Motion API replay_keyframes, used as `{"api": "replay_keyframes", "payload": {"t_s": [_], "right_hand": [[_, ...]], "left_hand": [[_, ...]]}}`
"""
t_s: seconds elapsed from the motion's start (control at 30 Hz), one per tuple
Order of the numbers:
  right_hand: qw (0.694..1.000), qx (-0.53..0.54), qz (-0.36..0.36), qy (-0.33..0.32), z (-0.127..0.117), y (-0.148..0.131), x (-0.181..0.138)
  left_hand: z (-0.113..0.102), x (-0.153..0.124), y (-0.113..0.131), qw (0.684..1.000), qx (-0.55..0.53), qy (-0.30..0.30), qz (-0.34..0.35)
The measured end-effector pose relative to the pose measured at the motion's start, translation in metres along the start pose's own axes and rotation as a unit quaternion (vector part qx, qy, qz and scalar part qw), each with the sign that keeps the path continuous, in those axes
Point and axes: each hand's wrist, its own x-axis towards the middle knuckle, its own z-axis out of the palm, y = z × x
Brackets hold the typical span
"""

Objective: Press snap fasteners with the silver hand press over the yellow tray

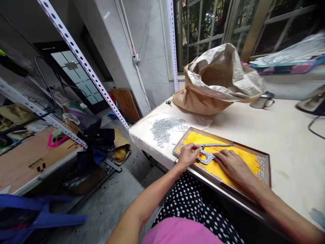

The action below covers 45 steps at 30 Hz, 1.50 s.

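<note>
Pink top point(177, 232) nearest, grey hand tool point(208, 158) between two hands

Beyond the top, the tool lies over a yellow-lined tray point(269, 166) at the tabletop point(286, 135) edge. The left hand's point(188, 155) fingers are pinched closed at the tool's left end; anything between them is too small to tell. The right hand's point(232, 164) fingers touch its right end, their grip partly hidden. Small metal pieces point(162, 130) lie heaped left of the tray; behind stand a paper sack point(203, 101) and mug point(262, 101). Reddish lettering on the lining, partly covered, is unreadable.
</note>
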Motion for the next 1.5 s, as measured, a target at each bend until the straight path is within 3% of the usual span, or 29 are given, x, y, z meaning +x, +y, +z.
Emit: {"api": "replay_keyframes", "payload": {"t_s": [0.13,0.33,0.5,0.63,0.87,1.17,1.5], "right_hand": [[1.000,-0.003,-0.002,0.012,0.005,0.005,-0.010],[0.996,0.021,-0.046,0.075,0.039,0.023,-0.017],[0.999,0.005,-0.016,0.038,0.000,-0.010,-0.008],[1.000,-0.025,0.012,0.002,-0.020,-0.020,0.003],[1.000,-0.010,0.018,0.003,-0.022,-0.023,-0.001],[0.999,0.004,0.029,0.026,-0.019,-0.029,-0.003],[0.999,0.032,0.020,0.000,-0.015,-0.029,-0.005]], "left_hand": [[0.007,-0.006,0.002,0.999,-0.009,0.011,-0.030],[0.013,0.000,-0.006,0.991,-0.092,-0.021,-0.097],[-0.011,-0.001,0.014,0.978,-0.136,-0.014,-0.156],[-0.020,0.008,0.019,0.974,-0.150,-0.052,-0.164],[-0.023,0.004,0.025,0.974,-0.074,-0.113,-0.182],[-0.021,0.013,0.021,0.962,0.001,-0.142,-0.232],[-0.022,0.015,0.031,0.947,0.061,-0.178,-0.260]]}}
